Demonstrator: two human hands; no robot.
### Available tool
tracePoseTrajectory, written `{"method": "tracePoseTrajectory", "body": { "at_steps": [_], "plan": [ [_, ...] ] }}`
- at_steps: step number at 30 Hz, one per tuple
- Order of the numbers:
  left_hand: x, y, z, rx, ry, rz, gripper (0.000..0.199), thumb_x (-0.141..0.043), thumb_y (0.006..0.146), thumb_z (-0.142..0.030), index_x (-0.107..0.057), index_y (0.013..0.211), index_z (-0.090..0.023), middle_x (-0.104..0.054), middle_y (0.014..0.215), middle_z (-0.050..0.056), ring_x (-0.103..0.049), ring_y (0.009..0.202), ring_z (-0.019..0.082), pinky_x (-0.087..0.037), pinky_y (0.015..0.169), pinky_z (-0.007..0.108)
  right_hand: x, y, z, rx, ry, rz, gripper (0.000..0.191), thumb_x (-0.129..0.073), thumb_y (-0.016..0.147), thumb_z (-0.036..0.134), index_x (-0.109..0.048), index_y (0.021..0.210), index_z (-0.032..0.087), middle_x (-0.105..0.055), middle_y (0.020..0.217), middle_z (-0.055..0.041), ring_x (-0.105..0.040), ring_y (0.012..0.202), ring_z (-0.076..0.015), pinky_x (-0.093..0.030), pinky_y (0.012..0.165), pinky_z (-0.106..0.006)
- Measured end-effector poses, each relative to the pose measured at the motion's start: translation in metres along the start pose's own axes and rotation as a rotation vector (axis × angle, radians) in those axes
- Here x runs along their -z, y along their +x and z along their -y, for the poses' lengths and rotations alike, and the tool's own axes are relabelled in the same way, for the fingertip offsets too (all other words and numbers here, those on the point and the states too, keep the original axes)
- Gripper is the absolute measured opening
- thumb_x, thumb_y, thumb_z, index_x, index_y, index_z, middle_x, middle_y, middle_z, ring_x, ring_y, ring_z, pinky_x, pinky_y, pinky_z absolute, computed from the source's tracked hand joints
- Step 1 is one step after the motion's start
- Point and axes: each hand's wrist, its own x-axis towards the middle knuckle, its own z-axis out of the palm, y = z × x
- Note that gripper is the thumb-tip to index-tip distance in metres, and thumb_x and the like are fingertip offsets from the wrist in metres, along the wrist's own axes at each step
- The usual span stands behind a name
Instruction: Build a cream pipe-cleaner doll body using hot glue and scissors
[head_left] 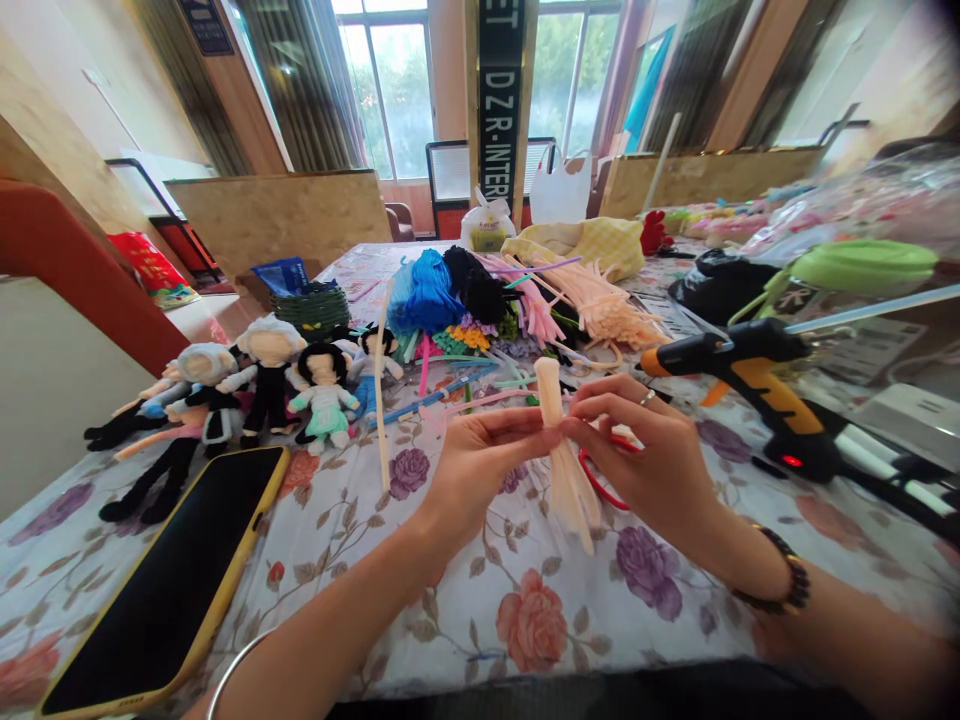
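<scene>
A: ok what's nearest?

B: One yellow-cased phone, dark screen, in the near left corner of the table.

A: and the hands?

B: Two, up past the middle of the near edge. The left hand is nearly closed, thumb and fingers pinching one cream bundle of fuzzy strands around its middle. The right hand pinches it from the other side, fingers curled. Bundle's tilted a little, strands fanning out at the bottom. One red loop shows by the right hand, can't tell what it belongs to.

A: further back?

B: One glue gun toward the right edge, red light lit. At least five dolls along the left edge, they overlap so no exact count. Then one bright blue bunch, one black bunch, one peach bunch. Two white plastic bags near the far edge.
</scene>
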Motion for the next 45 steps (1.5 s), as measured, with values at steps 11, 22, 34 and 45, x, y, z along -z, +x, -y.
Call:
{"method": "tracePoseTrajectory", "body": {
  "at_steps": [11,22,34,45],
  "plan": [
    [0.001,0.002,0.0,-0.001,-0.118,0.009,0.022,-0.076,0.061,-0.018,-0.074,0.082,-0.015,-0.073,0.085,0.006,-0.065,0.075,0.013,-0.05,0.075,0.024,0.001,0.001,-0.001,-0.169,0.133,0.098,0.014,-0.055,0.085,0.031,-0.062,0.079,0.02,-0.059,0.093,-0.004,-0.054,0.062,-0.0091,-0.048,0.054,-0.023],
    [-0.001,0.002,0.0,-0.021,-0.101,0.035,0.028,-0.074,0.065,-0.019,-0.071,0.092,-0.013,-0.072,0.094,0.009,-0.065,0.084,0.015,-0.048,0.082,0.027,0.0,0.001,0.001,-0.228,0.158,0.112,0.02,-0.052,0.086,0.034,-0.061,0.076,0.02,-0.058,0.092,-0.0035,-0.054,0.062,-0.0094,-0.048,0.052,-0.023],
    [0.001,0.002,0.0,-0.034,-0.075,0.062,0.029,-0.076,0.063,-0.02,-0.071,0.09,-0.014,-0.072,0.091,0.008,-0.065,0.082,0.016,-0.047,0.084,0.031,0.0,0.0,0.002,-0.251,0.213,0.124,0.023,-0.049,0.087,0.039,-0.059,0.075,0.022,-0.059,0.093,-0.0048,-0.058,0.075,-0.0145,-0.05,0.056,-0.024],
    [0.012,0.013,-0.007,-0.119,-0.198,-0.108,0.026,-0.079,0.058,-0.02,-0.071,0.082,-0.016,-0.072,0.081,0.003,-0.064,0.075,0.013,-0.049,0.078,0.027,0.021,0.007,-0.02,-0.218,-0.469,0.43,0.041,-0.044,0.087,0.046,-0.05,0.056,0.02,-0.049,0.047,0.0004,-0.044,0.044,-0.0129,-0.025,0.046,-0.028]
  ]
}}
